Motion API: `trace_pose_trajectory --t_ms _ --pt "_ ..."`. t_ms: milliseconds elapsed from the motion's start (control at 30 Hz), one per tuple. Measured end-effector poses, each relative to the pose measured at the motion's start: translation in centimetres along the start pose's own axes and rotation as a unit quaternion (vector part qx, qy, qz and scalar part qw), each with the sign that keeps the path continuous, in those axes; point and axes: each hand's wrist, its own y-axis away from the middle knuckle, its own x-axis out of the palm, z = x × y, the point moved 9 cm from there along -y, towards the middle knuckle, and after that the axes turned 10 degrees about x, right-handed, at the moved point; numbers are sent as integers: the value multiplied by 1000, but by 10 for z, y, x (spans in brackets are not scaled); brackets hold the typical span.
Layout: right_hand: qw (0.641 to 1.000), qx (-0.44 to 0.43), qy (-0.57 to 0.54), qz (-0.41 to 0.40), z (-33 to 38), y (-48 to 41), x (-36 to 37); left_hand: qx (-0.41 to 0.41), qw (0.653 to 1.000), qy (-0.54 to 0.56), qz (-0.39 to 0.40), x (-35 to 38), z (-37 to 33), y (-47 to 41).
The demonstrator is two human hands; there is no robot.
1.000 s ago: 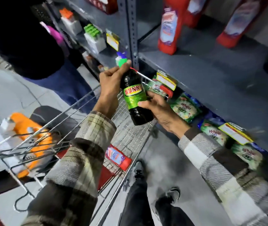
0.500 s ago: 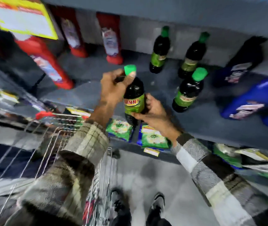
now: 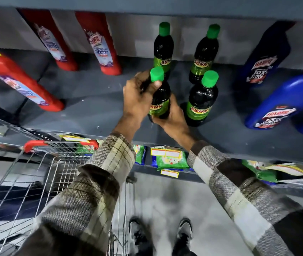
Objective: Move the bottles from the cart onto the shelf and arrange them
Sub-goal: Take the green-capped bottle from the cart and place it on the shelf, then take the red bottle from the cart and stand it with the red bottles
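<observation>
I hold a dark Sunny bottle (image 3: 161,100) with a green cap and green label upright over the grey shelf (image 3: 91,111). My left hand (image 3: 137,97) grips its neck and shoulder just under the cap. My right hand (image 3: 171,117) cups its base and lower label. Whether its base touches the shelf is hidden by my hand. Three matching bottles stand on the shelf: one right beside it (image 3: 201,100), two behind (image 3: 163,47) (image 3: 203,52). The wire cart (image 3: 36,182) is at lower left.
Red Harpic bottles (image 3: 99,45) (image 3: 28,87) stand on the shelf's left, blue Harpic bottles (image 3: 280,104) (image 3: 265,58) on the right. Green packets (image 3: 171,159) hang on the lower shelf. The cart's red handle (image 3: 34,144) is close under the shelf edge. My shoes (image 3: 161,235) are on the grey floor.
The bottle has gone from above the cart up and over to the shelf, now beside the three standing bottles. Both hands keep the same grip. The view swung toward the shelf.
</observation>
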Motion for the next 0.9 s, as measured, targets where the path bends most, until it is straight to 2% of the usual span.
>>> trace_pose_trajectory --t_ms 200,300,333,367,433,533,667,767,900 --pt "998 15 8 -60 -23 9 5 31 999 -1 27 -1 -2 9" --pt "978 -1 -11 -211 -21 52 -4 36 999 16 25 -15 5 18" --pt "969 -23 -16 -245 -14 77 3 25 999 38 2 -31 11 24" --pt "968 -57 -22 -243 -7 100 18 12 998 58 -25 -50 21 32" --pt "981 -111 -24 -155 6 134 68 -16 993 78 -82 -99 45 53" --pt "987 -151 45 -10 8 154 160 -70 982 66 -165 -190 88 104" --pt "976 -135 87 147 -1 182 288 -158 942 46 -293 -320 153 210" --pt "939 -107 157 287 -43 212 383 -249 894 24 -370 -396 204 314" --pt "864 -43 288 411 -144 248 469 -348 822 17 -450 -438 280 433"
